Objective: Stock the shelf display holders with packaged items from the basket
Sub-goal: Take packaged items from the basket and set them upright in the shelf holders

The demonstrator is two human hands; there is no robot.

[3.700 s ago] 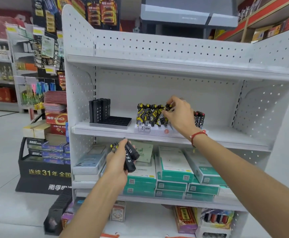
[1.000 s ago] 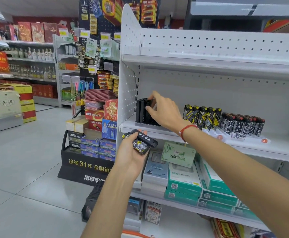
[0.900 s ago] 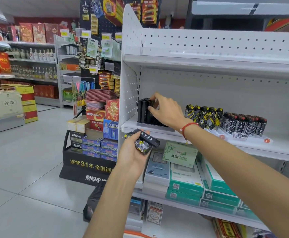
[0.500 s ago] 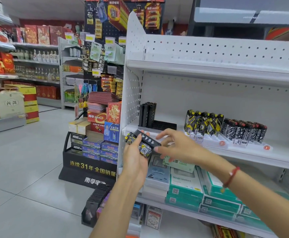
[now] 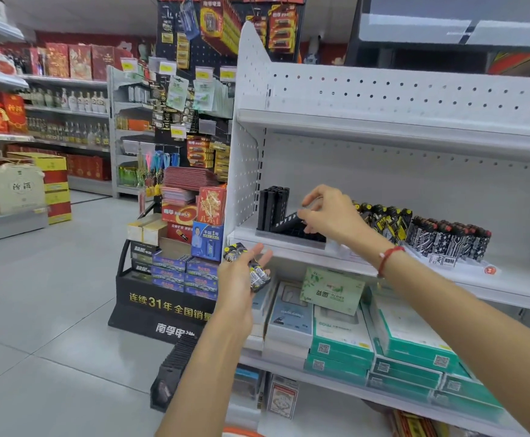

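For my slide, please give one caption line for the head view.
Right hand tilts a black lighter into the black holder; left hand grips more.

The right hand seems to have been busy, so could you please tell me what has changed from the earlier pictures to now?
The right hand took one black item from the left hand's bundle and carried it up to the black holder, where it now tilts in that hand's grip. The left hand still holds the remaining items, fingers looser. The lighter rows stayed put.
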